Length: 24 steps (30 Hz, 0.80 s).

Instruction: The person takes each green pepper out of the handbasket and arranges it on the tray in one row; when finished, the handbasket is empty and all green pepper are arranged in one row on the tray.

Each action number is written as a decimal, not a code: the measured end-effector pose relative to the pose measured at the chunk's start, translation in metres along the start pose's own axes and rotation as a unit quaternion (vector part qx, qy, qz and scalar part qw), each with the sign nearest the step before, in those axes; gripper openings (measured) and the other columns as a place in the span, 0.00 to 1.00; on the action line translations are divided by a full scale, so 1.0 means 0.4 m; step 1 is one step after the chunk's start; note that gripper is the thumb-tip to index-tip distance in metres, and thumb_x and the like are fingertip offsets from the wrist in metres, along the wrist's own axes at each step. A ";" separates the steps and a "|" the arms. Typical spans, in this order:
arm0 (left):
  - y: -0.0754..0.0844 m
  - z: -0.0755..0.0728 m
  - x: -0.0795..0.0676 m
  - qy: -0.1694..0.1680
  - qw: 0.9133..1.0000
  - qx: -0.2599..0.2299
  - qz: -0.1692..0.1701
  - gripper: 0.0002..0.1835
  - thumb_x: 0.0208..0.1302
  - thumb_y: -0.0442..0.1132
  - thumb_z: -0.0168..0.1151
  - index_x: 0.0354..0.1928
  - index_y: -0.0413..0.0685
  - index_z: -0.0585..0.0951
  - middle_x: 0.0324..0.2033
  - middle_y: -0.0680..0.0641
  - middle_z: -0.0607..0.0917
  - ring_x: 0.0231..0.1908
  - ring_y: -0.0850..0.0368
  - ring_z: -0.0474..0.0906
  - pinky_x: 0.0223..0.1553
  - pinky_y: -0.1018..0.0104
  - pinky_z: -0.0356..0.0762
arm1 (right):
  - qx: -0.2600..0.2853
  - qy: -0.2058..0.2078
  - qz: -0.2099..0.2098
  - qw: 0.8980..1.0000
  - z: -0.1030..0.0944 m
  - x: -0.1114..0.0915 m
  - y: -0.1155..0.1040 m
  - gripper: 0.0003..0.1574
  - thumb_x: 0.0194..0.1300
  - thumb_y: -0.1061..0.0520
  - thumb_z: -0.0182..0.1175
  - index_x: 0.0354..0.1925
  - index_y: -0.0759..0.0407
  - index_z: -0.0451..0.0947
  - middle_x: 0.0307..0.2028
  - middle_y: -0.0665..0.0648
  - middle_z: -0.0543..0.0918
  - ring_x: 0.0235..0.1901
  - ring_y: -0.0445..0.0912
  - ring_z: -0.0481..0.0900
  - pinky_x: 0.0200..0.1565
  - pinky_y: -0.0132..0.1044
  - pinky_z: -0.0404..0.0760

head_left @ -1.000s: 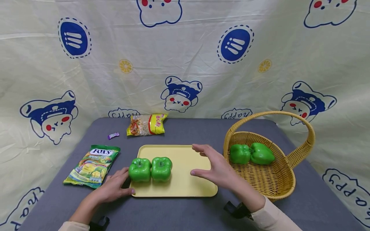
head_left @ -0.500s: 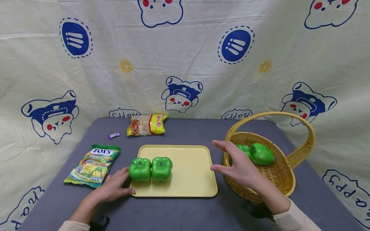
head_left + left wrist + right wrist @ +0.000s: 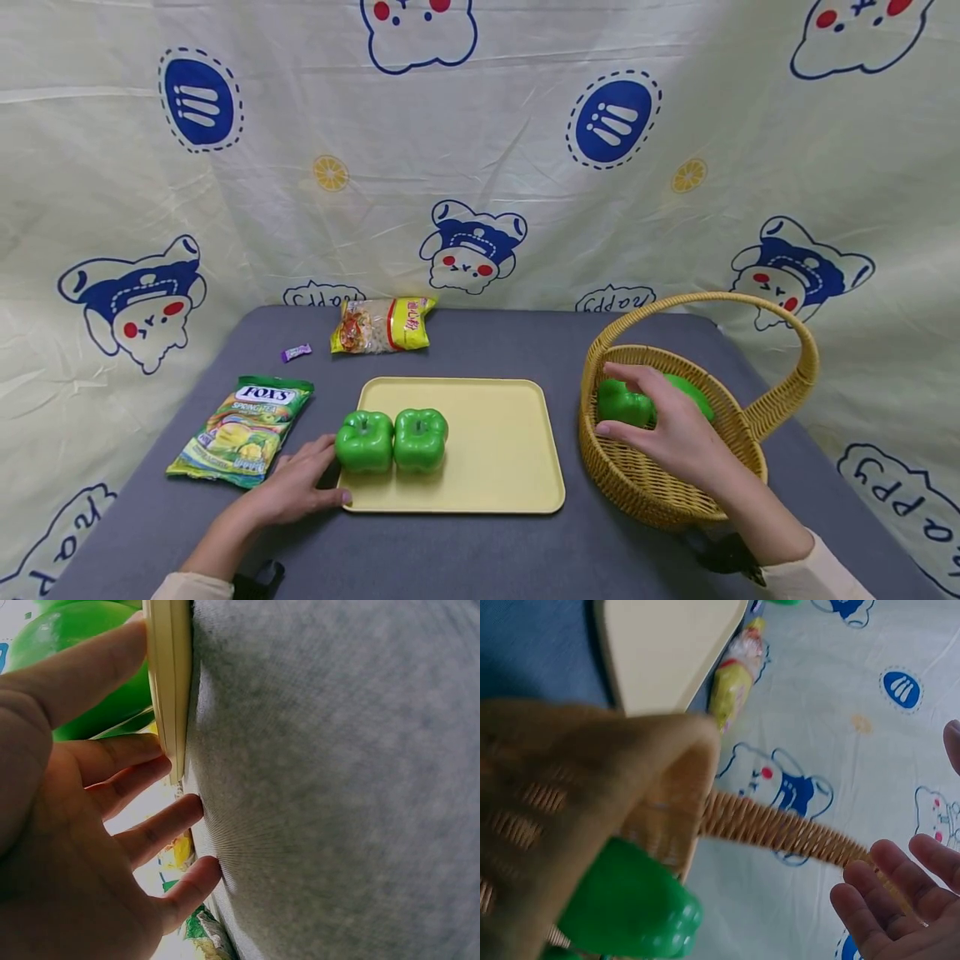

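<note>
Retrieval from the oval, golden-brown wicker basket (image 3: 611, 471) at the right looks to be the step in hand. Your right grip (image 3: 671, 423) hangs over it, thumb and fingers spread wide, holding nothing. Two glossy green bell peppers lie inside: the left basket pepper (image 3: 621, 405) shows just beyond the space between your thumb and fingers, while the right basket pepper (image 3: 696, 394) is partly hidden behind your hand.

Your left grip (image 3: 302, 483) is loosely spread and holds nothing, the thumb at the near left corner of the pale yellow rectangular tray (image 3: 502, 442). Two more glossy green bell peppers, the left tray pepper (image 3: 364, 443) and the right tray pepper (image 3: 421, 442), sit side by side at the tray's left end.

Your next move probably calls for lowering the right grip until thumb and fingers straddle the left basket pepper, then narrowing on its sides; the shiny skin may be slippery. Lift steadily, minding the arched handle (image 3: 808, 367) and the neighbouring pepper. Your left grip seems well placed to steady the tray.
</note>
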State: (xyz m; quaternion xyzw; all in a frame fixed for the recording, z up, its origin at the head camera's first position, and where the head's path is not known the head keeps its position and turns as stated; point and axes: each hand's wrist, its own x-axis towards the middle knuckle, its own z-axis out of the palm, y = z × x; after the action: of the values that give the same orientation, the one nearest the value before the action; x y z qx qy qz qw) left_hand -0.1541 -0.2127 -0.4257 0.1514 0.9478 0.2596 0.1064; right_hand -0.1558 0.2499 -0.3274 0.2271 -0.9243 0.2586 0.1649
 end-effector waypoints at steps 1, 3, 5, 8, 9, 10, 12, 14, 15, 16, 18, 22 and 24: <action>0.000 0.001 0.000 0.001 1.000 0.001 0.001 0.42 0.51 0.54 0.69 0.64 0.38 0.69 0.64 0.35 0.68 0.64 0.32 0.62 0.53 0.32 0.58 | -0.005 0.002 0.005 1.000 -0.004 -0.003 0.006 0.42 0.53 0.48 0.70 0.64 0.54 0.67 0.57 0.57 0.75 0.53 0.54 0.75 0.45 0.47 0.77; -0.001 0.002 0.001 0.002 1.000 0.003 0.003 0.42 0.51 0.54 0.69 0.64 0.38 0.69 0.63 0.35 0.68 0.64 0.33 0.62 0.53 0.33 0.58 | -0.014 0.002 0.016 1.000 -0.012 -0.008 0.017 0.42 0.53 0.48 0.70 0.64 0.54 0.67 0.57 0.57 0.76 0.51 0.54 0.75 0.43 0.43 0.77; -0.001 0.002 0.001 0.003 1.000 0.005 0.004 0.41 0.51 0.54 0.69 0.63 0.38 0.69 0.63 0.35 0.68 0.63 0.33 0.62 0.53 0.33 0.58 | -0.017 0.002 0.027 0.999 -0.019 -0.011 0.027 0.41 0.54 0.47 0.69 0.63 0.54 0.67 0.56 0.58 0.76 0.52 0.54 0.75 0.44 0.43 0.75; -0.001 0.003 0.001 0.002 1.000 0.004 0.001 0.41 0.51 0.54 0.69 0.63 0.38 0.69 0.63 0.35 0.68 0.63 0.32 0.62 0.53 0.32 0.58 | -0.012 -0.006 0.046 0.999 -0.030 -0.014 0.044 0.42 0.55 0.46 0.68 0.64 0.56 0.66 0.57 0.60 0.75 0.54 0.56 0.73 0.49 0.51 0.73; -0.001 0.003 0.001 0.002 1.000 0.003 0.000 0.41 0.51 0.54 0.69 0.63 0.38 0.69 0.64 0.35 0.68 0.64 0.32 0.62 0.53 0.32 0.58 | -0.010 -0.008 0.051 0.999 -0.033 -0.015 0.050 0.42 0.55 0.45 0.68 0.64 0.56 0.65 0.57 0.61 0.75 0.55 0.57 0.72 0.50 0.54 0.72; -0.001 0.003 0.001 0.001 1.000 0.003 -0.001 0.41 0.51 0.54 0.69 0.63 0.38 0.69 0.64 0.35 0.68 0.64 0.32 0.62 0.53 0.32 0.58 | -0.008 -0.008 0.053 0.999 -0.036 -0.015 0.058 0.42 0.55 0.46 0.68 0.64 0.57 0.65 0.57 0.62 0.75 0.57 0.59 0.71 0.51 0.57 0.70; -0.002 0.003 0.001 0.001 1.000 0.003 0.000 0.42 0.51 0.54 0.69 0.63 0.38 0.69 0.64 0.35 0.67 0.64 0.32 0.62 0.53 0.32 0.58 | -0.007 -0.010 0.059 0.998 -0.042 -0.015 0.074 0.43 0.56 0.45 0.68 0.65 0.59 0.65 0.57 0.64 0.75 0.58 0.61 0.70 0.52 0.61 0.68; -0.002 0.003 0.001 0.002 1.000 0.002 0.000 0.42 0.51 0.54 0.69 0.63 0.37 0.69 0.64 0.35 0.67 0.64 0.32 0.62 0.53 0.32 0.58 | -0.012 -0.010 0.062 0.998 -0.047 -0.015 0.090 0.44 0.56 0.45 0.67 0.65 0.59 0.64 0.57 0.65 0.75 0.58 0.62 0.69 0.51 0.62 0.68; -0.002 0.003 0.001 0.002 1.000 0.002 0.000 0.42 0.51 0.54 0.69 0.63 0.37 0.69 0.64 0.35 0.67 0.64 0.32 0.62 0.53 0.32 0.58 | -0.016 -0.009 0.063 0.998 -0.049 -0.014 0.098 0.44 0.56 0.45 0.67 0.65 0.60 0.64 0.57 0.65 0.75 0.58 0.62 0.70 0.51 0.62 0.68; -0.002 0.003 0.001 0.002 1.000 0.002 0.000 0.42 0.51 0.54 0.69 0.63 0.37 0.69 0.64 0.35 0.67 0.63 0.32 0.62 0.53 0.32 0.58 | -0.017 -0.010 0.065 0.998 -0.051 -0.014 0.106 0.44 0.56 0.45 0.67 0.65 0.60 0.64 0.57 0.65 0.74 0.57 0.62 0.70 0.50 0.62 0.69; -0.003 0.003 0.000 0.003 1.000 0.002 0.000 0.42 0.51 0.54 0.69 0.63 0.37 0.69 0.63 0.35 0.68 0.63 0.32 0.62 0.53 0.32 0.58 | -0.021 -0.015 0.073 0.997 -0.056 -0.012 0.119 0.44 0.57 0.43 0.66 0.65 0.59 0.63 0.58 0.65 0.73 0.56 0.62 0.70 0.49 0.61 0.69; -0.002 0.002 0.000 0.006 1.000 0.005 0.003 0.42 0.51 0.55 0.69 0.63 0.37 0.69 0.63 0.35 0.68 0.63 0.33 0.62 0.52 0.33 0.59 | -0.025 -0.024 0.088 0.996 -0.066 -0.008 0.140 0.46 0.58 0.41 0.65 0.66 0.59 0.62 0.60 0.66 0.71 0.56 0.63 0.70 0.49 0.60 0.70; -0.002 0.002 0.000 0.007 1.000 0.006 0.004 0.42 0.51 0.55 0.69 0.63 0.37 0.69 0.63 0.35 0.68 0.63 0.33 0.62 0.52 0.33 0.59 | -0.027 -0.026 0.091 0.995 -0.070 -0.005 0.148 0.46 0.58 0.41 0.64 0.67 0.59 0.62 0.60 0.66 0.71 0.56 0.63 0.70 0.50 0.60 0.70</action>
State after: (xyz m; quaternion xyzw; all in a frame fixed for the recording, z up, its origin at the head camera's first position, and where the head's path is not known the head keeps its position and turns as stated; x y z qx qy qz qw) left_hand -0.1540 -0.2131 -0.4267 0.1543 0.9494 0.2555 0.0974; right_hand -0.1789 0.3113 -0.3292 0.1442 -0.9518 0.2412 0.1228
